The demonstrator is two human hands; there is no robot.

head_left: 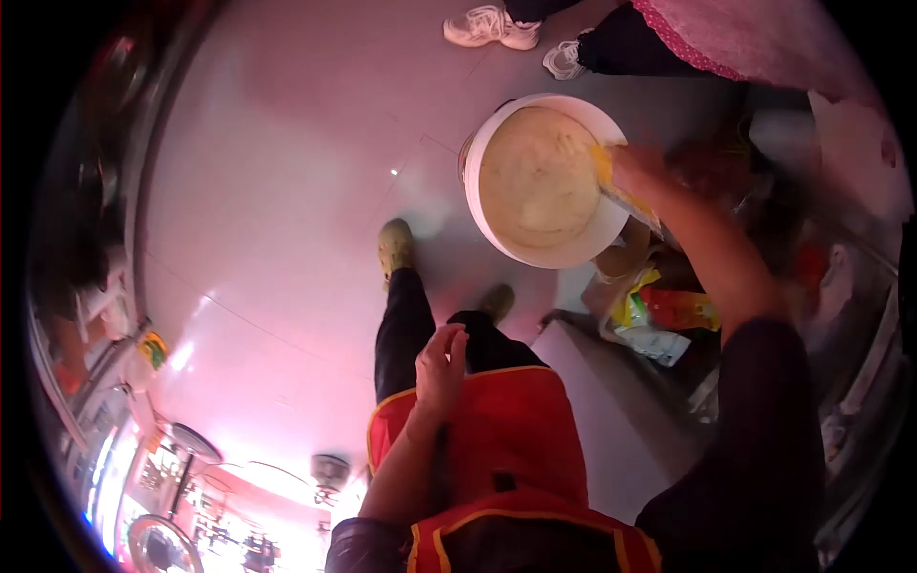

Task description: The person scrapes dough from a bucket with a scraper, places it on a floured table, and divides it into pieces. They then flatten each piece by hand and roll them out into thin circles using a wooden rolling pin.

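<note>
A round white bucket [489, 215] holds a pale beige mass with a fairly smooth surface. My right hand [635, 172] is at the bucket's right rim, its fingers wrapped round a yellow-handled tool [603, 170]. The tool's flat part slants down to the right over the rim; motion blurs it. Away from the bucket, my left hand [441, 361] hovers in front of the red apron [516, 430], fingers curled together, with nothing visible in them.
Another person's shoes [490, 28] and pink garment are at the top. Colourful packages [669, 310] lie right of the bucket beside a grey panel [611, 411]. Cluttered shelving [110, 306] runs along the left. A round-topped stand [194, 442] is lower left.
</note>
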